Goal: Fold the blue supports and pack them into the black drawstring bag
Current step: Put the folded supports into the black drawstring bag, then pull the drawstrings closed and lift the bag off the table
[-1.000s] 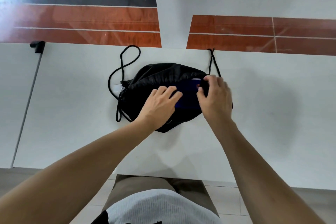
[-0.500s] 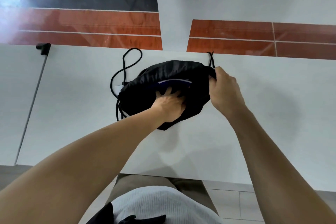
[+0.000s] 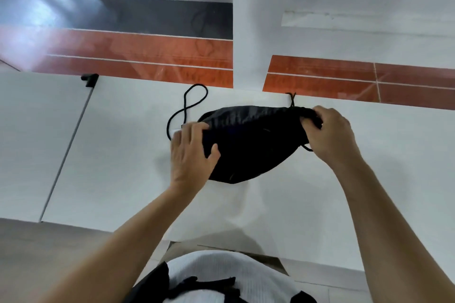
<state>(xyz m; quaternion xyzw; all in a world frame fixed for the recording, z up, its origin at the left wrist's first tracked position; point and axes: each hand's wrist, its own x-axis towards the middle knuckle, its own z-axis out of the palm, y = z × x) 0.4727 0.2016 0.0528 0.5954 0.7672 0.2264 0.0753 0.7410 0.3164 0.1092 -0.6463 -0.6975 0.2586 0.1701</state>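
Since half a second ago the left hand point(image 3: 190, 152) has come out of the bag's mouth and now sits on the outside of its left end; the blue strip seen earlier in the opening no longer shows, so the supports are out of sight (inside, presumably, cannot confirm).

Left fingers point(image 3: 194, 128) lie spread over the top left edge of the black bag point(image 3: 248, 142), thumb pressed into the fabric lower down, so a loose pinch on the cloth. Right fingers point(image 3: 311, 122) are clenched around the gathered right corner of the bag, where the cord comes out; the right hand point(image 3: 332, 133) has that end bunched tight.

Bag lies flat on the white table point(image 3: 123, 155), between the two hands, near the far edge, its mouth now pulled mostly closed. One cord loop point(image 3: 187, 106) trails off on the table behind the left hand, a knotted cord end point(image 3: 292, 98) sticks up just behind the right hand.

Count: one bag, two hands, zero blue supports visible. Beyond the table, red floor point(image 3: 147, 56) and a white pillar point(image 3: 256, 32).
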